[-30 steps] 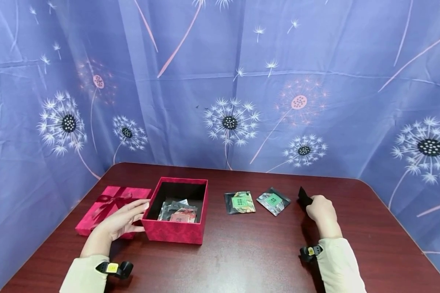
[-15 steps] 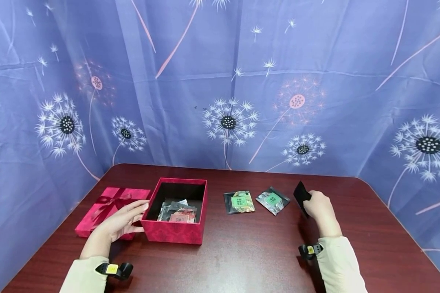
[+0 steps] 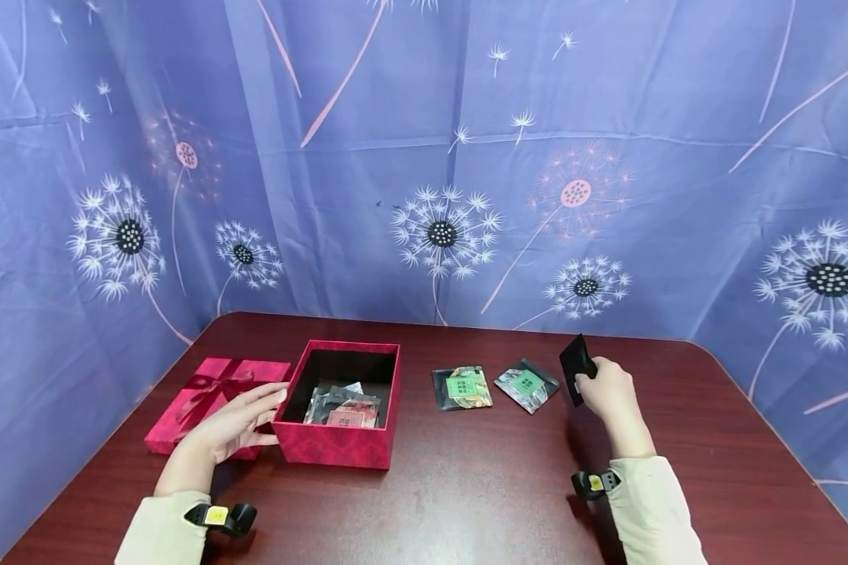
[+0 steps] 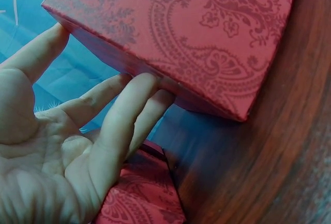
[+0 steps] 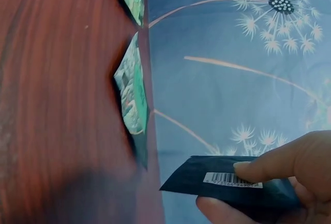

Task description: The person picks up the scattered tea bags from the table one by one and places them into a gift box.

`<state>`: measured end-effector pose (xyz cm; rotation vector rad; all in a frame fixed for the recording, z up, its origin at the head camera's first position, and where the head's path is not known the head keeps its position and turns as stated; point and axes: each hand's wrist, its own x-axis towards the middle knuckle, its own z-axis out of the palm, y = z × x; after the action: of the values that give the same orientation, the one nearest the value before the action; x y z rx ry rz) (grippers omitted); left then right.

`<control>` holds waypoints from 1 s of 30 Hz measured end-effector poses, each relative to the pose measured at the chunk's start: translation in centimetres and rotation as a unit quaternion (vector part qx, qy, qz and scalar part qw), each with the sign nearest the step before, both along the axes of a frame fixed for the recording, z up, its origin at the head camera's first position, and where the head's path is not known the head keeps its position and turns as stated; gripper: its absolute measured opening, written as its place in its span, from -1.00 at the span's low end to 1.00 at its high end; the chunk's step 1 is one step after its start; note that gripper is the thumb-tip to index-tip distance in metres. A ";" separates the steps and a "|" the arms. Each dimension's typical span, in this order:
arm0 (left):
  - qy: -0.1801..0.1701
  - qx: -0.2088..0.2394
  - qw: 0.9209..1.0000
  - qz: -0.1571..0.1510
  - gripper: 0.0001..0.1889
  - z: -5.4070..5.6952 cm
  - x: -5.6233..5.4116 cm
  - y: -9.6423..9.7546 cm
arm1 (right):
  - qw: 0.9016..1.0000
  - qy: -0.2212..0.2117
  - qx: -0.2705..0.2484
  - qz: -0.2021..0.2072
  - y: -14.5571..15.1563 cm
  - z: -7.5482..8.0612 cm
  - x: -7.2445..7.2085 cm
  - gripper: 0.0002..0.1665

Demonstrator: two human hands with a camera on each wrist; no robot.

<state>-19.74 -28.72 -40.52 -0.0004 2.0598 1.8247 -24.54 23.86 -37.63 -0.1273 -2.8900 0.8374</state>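
My right hand (image 3: pixel 611 396) pinches a black sachet (image 3: pixel 575 362) above the right side of the table. In the right wrist view a white barcode label shows on the sachet (image 5: pixel 181 178), with the thumb lying across it. A red patterned gift box (image 3: pixel 335 447) stands open at the left, holding several sachets (image 3: pixel 346 413). My left hand (image 3: pixel 229 428) rests its fingers against the box's left side; up close in the left wrist view, extended fingers (image 4: pixel 116 113) touch the box wall (image 4: pixel 222 43).
Two sachets with green labels, one lying squarely (image 3: pixel 462 388) and one turned (image 3: pixel 528 386), are between the box and my right hand. The red lid with a ribbon bow (image 3: pixel 215 392) lies left of the box, partly behind my left hand. A dandelion-print curtain (image 3: pixel 353 204) borders the table.
My right hand has raised the black sachet and shifted slightly left, turning more of its dark face into view. The left hand and the box have stayed put.
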 end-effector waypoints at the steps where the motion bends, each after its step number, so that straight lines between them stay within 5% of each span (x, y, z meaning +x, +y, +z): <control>1: 0.001 0.000 1.000 -0.001 -0.26 0.0 0.0 0.0 | 1.000 0.006 -0.003 -0.002 -0.1 0.1 0.0 -0.56; 22: 0.000 0.004 1.000 0.001 -0.26 0.0 0.0 0.0 | 0.987 0.138 -0.072 -0.036 -3.1 2.9 1.8 -0.68; 30: -0.005 0.005 1.000 0.004 -0.24 0.2 0.0 0.1 | 0.985 0.142 -0.094 -0.009 -4.6 3.7 2.4 -0.68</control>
<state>-19.70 -28.64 -40.29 -0.0148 2.0476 1.8355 -22.11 19.24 -33.93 -0.0470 -2.5411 1.0316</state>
